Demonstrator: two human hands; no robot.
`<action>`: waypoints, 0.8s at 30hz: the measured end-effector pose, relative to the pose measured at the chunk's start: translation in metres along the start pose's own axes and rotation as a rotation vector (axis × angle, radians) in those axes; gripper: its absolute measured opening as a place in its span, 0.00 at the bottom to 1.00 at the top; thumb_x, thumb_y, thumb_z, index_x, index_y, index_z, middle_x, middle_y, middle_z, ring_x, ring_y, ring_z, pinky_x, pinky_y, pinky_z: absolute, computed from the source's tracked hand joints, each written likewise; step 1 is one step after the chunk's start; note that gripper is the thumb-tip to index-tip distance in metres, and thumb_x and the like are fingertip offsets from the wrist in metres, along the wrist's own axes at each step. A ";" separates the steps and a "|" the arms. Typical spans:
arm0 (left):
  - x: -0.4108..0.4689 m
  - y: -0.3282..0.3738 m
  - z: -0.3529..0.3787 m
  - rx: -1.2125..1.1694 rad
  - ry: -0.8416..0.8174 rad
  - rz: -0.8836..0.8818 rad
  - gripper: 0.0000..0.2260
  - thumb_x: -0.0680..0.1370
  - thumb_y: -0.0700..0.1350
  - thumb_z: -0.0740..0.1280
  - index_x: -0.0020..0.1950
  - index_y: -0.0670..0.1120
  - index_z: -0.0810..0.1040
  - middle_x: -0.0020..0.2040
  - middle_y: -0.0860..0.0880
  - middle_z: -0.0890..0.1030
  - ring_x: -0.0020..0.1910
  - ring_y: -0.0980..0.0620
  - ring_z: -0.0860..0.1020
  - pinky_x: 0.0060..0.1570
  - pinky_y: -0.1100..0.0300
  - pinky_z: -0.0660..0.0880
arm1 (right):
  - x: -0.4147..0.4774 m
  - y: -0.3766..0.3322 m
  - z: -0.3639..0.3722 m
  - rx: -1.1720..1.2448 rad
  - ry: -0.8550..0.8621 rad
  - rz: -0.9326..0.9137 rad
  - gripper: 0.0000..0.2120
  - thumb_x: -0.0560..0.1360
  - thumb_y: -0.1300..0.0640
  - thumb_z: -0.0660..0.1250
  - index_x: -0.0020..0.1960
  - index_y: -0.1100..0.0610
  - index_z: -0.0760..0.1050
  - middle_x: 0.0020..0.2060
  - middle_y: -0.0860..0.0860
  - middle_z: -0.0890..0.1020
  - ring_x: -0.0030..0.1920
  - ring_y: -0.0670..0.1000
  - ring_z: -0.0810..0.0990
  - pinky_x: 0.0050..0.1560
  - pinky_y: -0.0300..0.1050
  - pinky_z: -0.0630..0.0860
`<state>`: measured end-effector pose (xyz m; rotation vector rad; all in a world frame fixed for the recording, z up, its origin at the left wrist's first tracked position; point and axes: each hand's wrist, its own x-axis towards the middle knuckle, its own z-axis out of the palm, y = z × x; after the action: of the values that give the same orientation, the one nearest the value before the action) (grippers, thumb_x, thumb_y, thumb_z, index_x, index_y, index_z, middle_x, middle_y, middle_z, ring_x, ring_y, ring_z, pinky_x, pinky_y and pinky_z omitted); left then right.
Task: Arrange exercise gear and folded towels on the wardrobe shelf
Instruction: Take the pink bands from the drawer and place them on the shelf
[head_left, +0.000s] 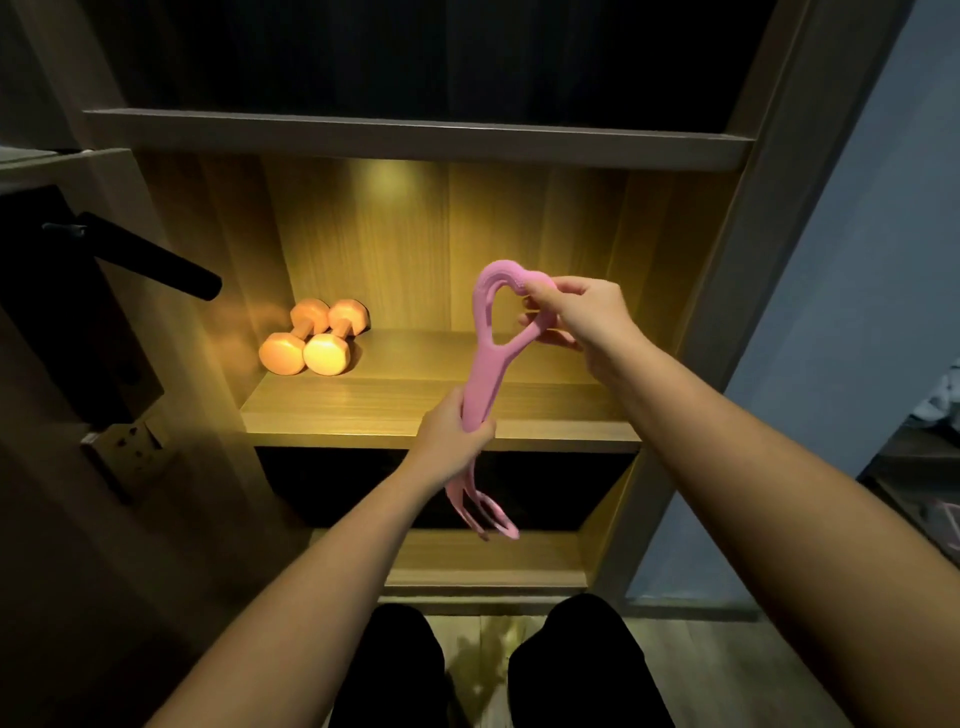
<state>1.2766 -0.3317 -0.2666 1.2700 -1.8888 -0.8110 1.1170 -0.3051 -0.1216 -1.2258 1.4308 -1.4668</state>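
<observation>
Left hand: your left hand (451, 435) grips the middle of the pink resistance band (480, 384).
Right hand: your right hand (576, 317) pinches its top loop, above the shelf (395, 410) front edge.
Dumbbells: two orange dumbbells (314, 338) sit at the back-left corner, apparently touching.

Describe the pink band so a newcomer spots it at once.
In the wooden wardrobe, find the lit shelf, two orange dumbbells on its left. In front of its centre-right, the pink resistance band is held upright: right hand pinching the top loop, left hand gripping the middle. Unlike the stubby dumbbells, it is long, pink and looped.
</observation>
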 end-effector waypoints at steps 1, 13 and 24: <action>0.000 -0.004 0.002 0.046 -0.026 0.013 0.14 0.75 0.47 0.69 0.59 0.50 0.69 0.45 0.56 0.74 0.42 0.56 0.76 0.38 0.62 0.75 | 0.002 0.000 -0.005 0.016 0.030 0.000 0.04 0.75 0.55 0.71 0.45 0.55 0.81 0.41 0.53 0.84 0.37 0.48 0.85 0.34 0.39 0.80; -0.010 -0.037 -0.017 0.302 -0.128 0.029 0.10 0.74 0.46 0.67 0.53 0.50 0.70 0.41 0.51 0.77 0.38 0.51 0.77 0.36 0.55 0.76 | 0.015 0.024 -0.027 0.063 0.140 0.159 0.06 0.75 0.56 0.71 0.49 0.57 0.80 0.44 0.55 0.84 0.40 0.50 0.86 0.38 0.42 0.83; -0.032 -0.070 -0.048 0.494 -0.236 -0.077 0.09 0.76 0.57 0.68 0.48 0.54 0.76 0.38 0.54 0.79 0.36 0.56 0.77 0.35 0.60 0.75 | 0.016 0.053 -0.038 0.080 0.216 0.326 0.07 0.74 0.55 0.72 0.48 0.57 0.77 0.43 0.54 0.85 0.40 0.49 0.86 0.35 0.40 0.81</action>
<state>1.3592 -0.3298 -0.3038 1.6052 -2.3387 -0.5661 1.0702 -0.3156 -0.1692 -0.7592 1.6099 -1.4432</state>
